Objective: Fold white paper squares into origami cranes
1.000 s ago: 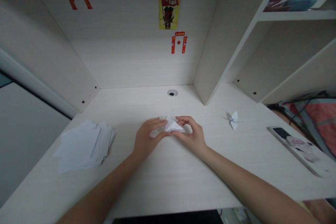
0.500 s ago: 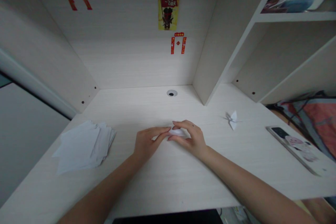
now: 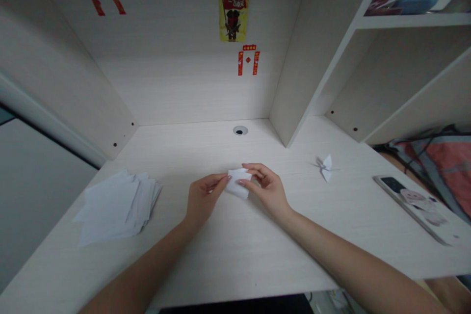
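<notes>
A small folded piece of white paper (image 3: 238, 186) is held up between both hands over the middle of the desk. My left hand (image 3: 205, 194) pinches its left edge between thumb and fingertips. On the other side, my right hand (image 3: 268, 187) grips the right part, thumb on the near face and fingers behind. The paper's broad face points toward me, and its far side is hidden. To the right lies a small white folded-paper crane (image 3: 325, 168), apart from both hands. A loose stack of white paper sheets (image 3: 114, 208) lies to the left.
A phone (image 3: 415, 208) in a printed case lies at the right. A vertical panel (image 3: 294, 122) stands behind the crane, and a round cable hole (image 3: 240, 130) sits at the back. Red and grey fabric (image 3: 437, 162) lies beyond the desk's right edge.
The folded paper has turned from a narrow, edge-on strip to show a broad face. My left hand has shifted slightly left, and my fingers have changed their hold.
</notes>
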`<state>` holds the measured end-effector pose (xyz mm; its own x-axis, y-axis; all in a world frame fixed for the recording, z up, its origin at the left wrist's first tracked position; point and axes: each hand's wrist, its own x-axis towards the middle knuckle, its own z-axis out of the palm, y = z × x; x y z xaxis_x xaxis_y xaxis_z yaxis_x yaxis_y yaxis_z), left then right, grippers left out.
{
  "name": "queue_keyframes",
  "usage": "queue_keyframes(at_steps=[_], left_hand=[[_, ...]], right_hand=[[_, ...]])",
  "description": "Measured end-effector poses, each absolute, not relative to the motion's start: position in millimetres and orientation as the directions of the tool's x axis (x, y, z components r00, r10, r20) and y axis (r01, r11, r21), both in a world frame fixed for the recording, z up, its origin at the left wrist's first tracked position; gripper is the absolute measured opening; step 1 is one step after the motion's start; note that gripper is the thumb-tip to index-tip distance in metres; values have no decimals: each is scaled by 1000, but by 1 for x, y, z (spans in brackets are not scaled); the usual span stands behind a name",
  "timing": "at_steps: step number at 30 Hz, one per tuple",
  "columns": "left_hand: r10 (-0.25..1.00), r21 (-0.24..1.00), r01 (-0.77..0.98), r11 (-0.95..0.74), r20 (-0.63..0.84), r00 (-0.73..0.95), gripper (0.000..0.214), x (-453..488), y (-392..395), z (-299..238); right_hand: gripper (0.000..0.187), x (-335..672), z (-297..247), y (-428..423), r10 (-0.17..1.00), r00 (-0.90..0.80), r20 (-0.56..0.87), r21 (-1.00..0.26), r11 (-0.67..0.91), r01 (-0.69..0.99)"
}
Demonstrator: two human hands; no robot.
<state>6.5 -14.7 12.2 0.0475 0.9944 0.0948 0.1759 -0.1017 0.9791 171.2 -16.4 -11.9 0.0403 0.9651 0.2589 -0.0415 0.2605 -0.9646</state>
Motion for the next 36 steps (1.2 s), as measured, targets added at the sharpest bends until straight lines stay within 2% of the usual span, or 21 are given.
queue_keyframes(at_steps=[6,11,15,18,19,21,24,27,33,36], left_hand=[[995,992,101,-74,67,72,18,9,-14,8],[999,996,-75,52,-52,8,20,6,-8,5],[974,922,-330,204,-224,-25,26,1,-1,2],[944,829,-459,319,-323,72,25,-1,4,-3],[934,804,-480,351,-339,114,23,-1,5,-5],[916,777,-485,401,-355,188,20,-1,6,-8],[910,784,-462,414,-337,244,19,2,4,-10],[916,793,-462,397,-311,254,19,4,1,-9],[907,813,-412,412,-321,274,20,7,-3,-11],[890,813,-373,447,-363,275,21,9,-6,-11]], right_hand=[[35,171,-15,-14,973,56,224,-972,227,-61],[38,171,-15,-14,953,27,302,-953,303,-32],[59,174,-10,-16,874,-86,478,-854,485,187],[79,174,-7,-18,814,-243,527,-742,580,335],[79,174,-7,-19,806,-267,528,-724,592,354],[67,173,-7,-18,806,-265,529,-720,592,361],[43,173,-11,-16,824,-199,530,-759,566,323],[28,173,-14,-14,841,-122,527,-803,540,252],[22,172,-16,-14,866,-34,498,-851,496,172],[30,168,-17,-14,897,36,440,-897,437,67]])
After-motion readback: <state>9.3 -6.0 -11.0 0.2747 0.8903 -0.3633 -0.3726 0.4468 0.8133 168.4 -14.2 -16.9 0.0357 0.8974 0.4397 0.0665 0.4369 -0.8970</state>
